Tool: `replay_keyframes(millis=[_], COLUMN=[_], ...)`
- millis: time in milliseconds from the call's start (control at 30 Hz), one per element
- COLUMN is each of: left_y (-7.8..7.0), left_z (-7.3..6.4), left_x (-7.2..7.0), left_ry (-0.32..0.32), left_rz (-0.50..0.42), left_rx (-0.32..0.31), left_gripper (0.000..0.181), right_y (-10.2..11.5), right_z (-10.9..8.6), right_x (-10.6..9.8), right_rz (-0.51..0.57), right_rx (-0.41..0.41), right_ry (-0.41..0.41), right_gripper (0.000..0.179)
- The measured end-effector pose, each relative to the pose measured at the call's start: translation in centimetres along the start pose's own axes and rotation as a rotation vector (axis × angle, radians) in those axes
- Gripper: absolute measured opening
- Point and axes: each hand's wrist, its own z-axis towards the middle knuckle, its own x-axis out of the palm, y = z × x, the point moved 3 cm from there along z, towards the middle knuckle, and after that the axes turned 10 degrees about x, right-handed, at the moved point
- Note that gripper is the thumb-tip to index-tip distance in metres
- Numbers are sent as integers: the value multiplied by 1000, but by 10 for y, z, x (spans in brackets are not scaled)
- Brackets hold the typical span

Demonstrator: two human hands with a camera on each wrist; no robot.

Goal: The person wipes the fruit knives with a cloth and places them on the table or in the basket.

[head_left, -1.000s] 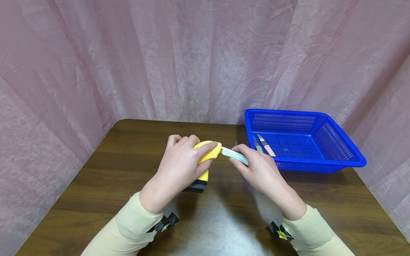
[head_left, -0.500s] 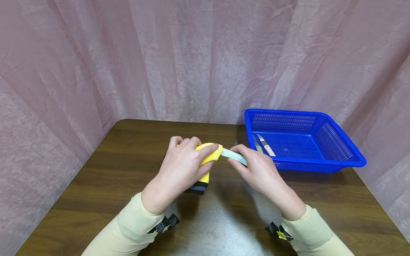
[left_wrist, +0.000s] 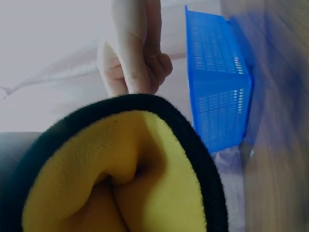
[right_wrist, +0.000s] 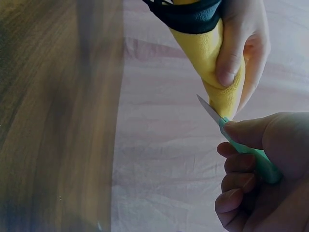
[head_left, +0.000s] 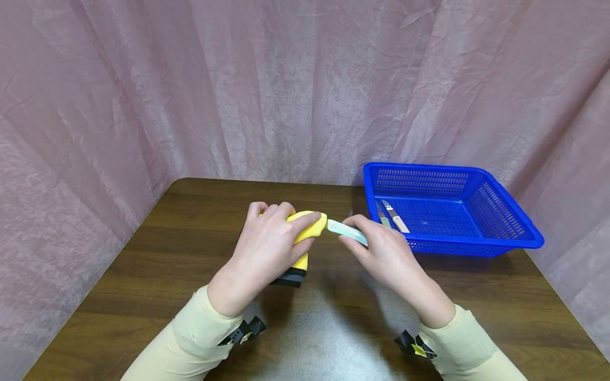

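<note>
My left hand pinches a yellow cloth with dark edging between thumb and fingers, close over the table. The cloth's folded tip presses at the base of a small knife's blade, whose bare point sticks out beside it in the right wrist view. My right hand grips that knife by its mint-green handle, thumb along the top and the other fingers curled below. In the left wrist view the cloth hangs in a wide fold, hiding the knife.
A blue plastic basket stands at the back right of the brown wooden table. Inside its left end lie a knife with a pale pink handle and one with a green handle. Pink curtain hangs behind.
The left hand and cloth shift slightly toward the right hand, then back left along the blade. My right hand and the knife stay almost still.
</note>
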Motion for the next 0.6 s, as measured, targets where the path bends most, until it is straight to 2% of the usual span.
replay_keyframes(millis=[433,600], left_y=[8,13], left_z=[-2,-2], left_x=[-1,-2], left_ry=[-19,1], left_rz=[-34,-39], left_rx=[-40,-62], left_gripper=[40,41], right_y=[-1,-1], right_z=[0,1], right_x=[-2,-3], right_rz=[7,6], right_rx=[-6,-11], right_ry=[-9,-12], right_gripper=[13,14])
